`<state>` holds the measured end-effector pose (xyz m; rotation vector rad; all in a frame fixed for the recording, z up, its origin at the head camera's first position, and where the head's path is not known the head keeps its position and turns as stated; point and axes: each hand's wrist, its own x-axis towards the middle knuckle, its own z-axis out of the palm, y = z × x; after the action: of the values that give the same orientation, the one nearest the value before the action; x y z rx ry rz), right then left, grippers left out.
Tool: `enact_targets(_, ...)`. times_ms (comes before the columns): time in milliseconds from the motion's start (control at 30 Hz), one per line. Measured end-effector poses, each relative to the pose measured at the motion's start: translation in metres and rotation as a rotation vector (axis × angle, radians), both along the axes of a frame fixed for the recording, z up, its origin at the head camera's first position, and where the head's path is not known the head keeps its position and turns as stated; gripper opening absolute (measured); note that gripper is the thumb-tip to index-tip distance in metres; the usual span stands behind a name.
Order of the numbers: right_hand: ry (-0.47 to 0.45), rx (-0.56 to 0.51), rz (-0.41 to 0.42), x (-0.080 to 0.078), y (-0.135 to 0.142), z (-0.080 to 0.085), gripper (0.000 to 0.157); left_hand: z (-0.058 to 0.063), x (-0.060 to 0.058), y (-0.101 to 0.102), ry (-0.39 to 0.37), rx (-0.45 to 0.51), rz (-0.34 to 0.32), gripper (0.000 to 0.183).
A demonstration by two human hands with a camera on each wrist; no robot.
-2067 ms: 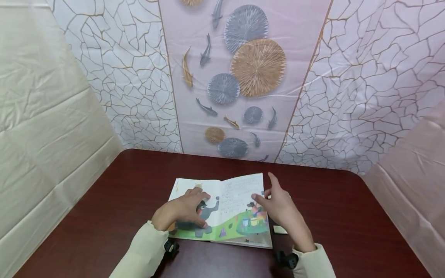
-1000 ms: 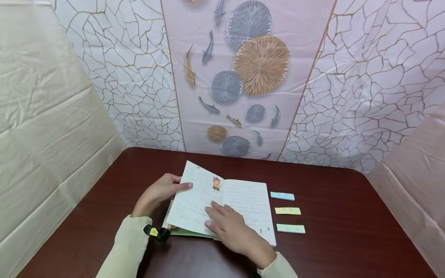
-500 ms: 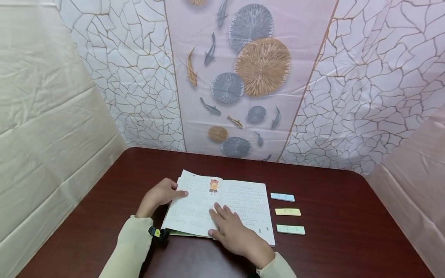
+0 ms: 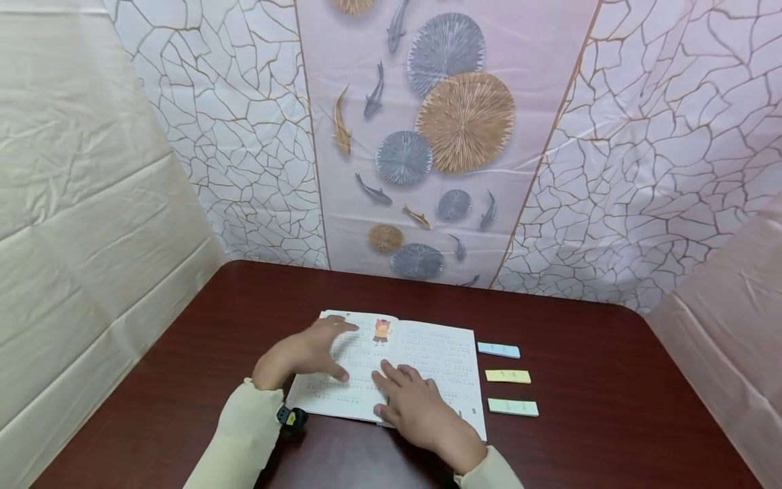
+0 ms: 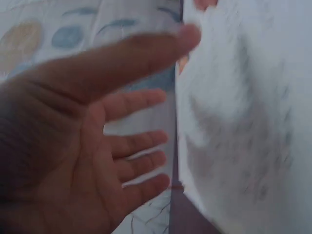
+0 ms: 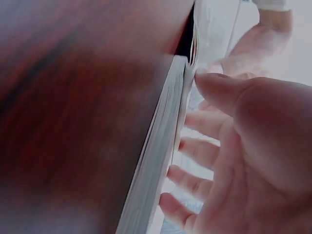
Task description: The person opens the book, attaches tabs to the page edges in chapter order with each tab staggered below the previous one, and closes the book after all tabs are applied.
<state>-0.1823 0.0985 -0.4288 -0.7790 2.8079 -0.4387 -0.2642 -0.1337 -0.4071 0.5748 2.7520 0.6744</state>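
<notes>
An open book [image 4: 427,346] lies on the table, its pages printed with small text and a little cartoon figure [image 4: 381,331] near the top of the left page. Over that left page my left hand [image 4: 308,352] is spread, and the left wrist view shows its palm [image 5: 92,161] with nothing between thumb and fingers. My right hand [image 4: 421,409] rests with straight fingers on the lower part of the book by the spine. In the right wrist view its fingertips [image 6: 175,173] meet the page surface above the thick page block [image 6: 158,141].
Right of the book lie a blue strip [image 4: 498,350], a yellow strip [image 4: 508,376] and a green strip [image 4: 513,407] in a column. The dark red table [image 4: 586,367] ends at a patterned cloth backdrop [image 4: 458,122].
The left hand turned from a picture spread to text pages, laid the leaf down, then let go and moved right over the page. The right hand went from the right edge onto the book.
</notes>
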Motion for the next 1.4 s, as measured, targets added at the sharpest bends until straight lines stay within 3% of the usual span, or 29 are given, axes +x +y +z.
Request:
enact_targets(100,0.001,-0.025,0.009,-0.003,0.004,-0.002,0.056,-0.005,0.003,0.011,-0.013,-0.039,-0.101,0.094)
enact_targets(233,-0.006,-0.032,0.023,-0.006,0.006,-0.003,0.056,-0.012,0.005,0.021,-0.012,-0.06,-0.148,0.102)
enact_targets(400,-0.018,-0.049,0.05,-0.009,0.01,0.0,0.057,-0.018,0.009,0.029,-0.01,-0.076,-0.164,0.108)
enact_targets(600,-0.056,-0.105,0.084,-0.014,0.02,0.002,0.057,-0.023,0.014,0.036,-0.022,-0.127,-0.133,0.111)
enact_targets(833,-0.017,-0.039,0.132,-0.015,0.026,0.001,0.062,-0.024,0.011,0.038,-0.02,-0.176,-0.133,0.112)
enact_targets(933,-0.044,-0.132,0.13,-0.021,0.031,0.005,0.056,-0.024,0.01,0.038,-0.028,-0.166,-0.132,0.112)
enact_targets(1067,-0.062,-0.371,0.035,-0.035,0.051,0.014,0.042,-0.024,0.01,0.037,-0.033,-0.147,-0.135,0.112)
enact_targets(1133,-0.02,-0.418,-0.057,-0.042,0.068,0.018,0.04,-0.025,0.01,0.037,-0.03,-0.14,-0.138,0.112)
enact_targets(1233,0.05,-0.353,-0.206,-0.049,0.099,0.021,0.042,-0.025,0.01,0.038,-0.026,-0.133,-0.144,0.112)
enact_targets(1400,0.052,-0.179,-0.388,-0.053,0.144,0.017,0.049,-0.024,0.01,0.04,-0.03,-0.133,-0.14,0.112)
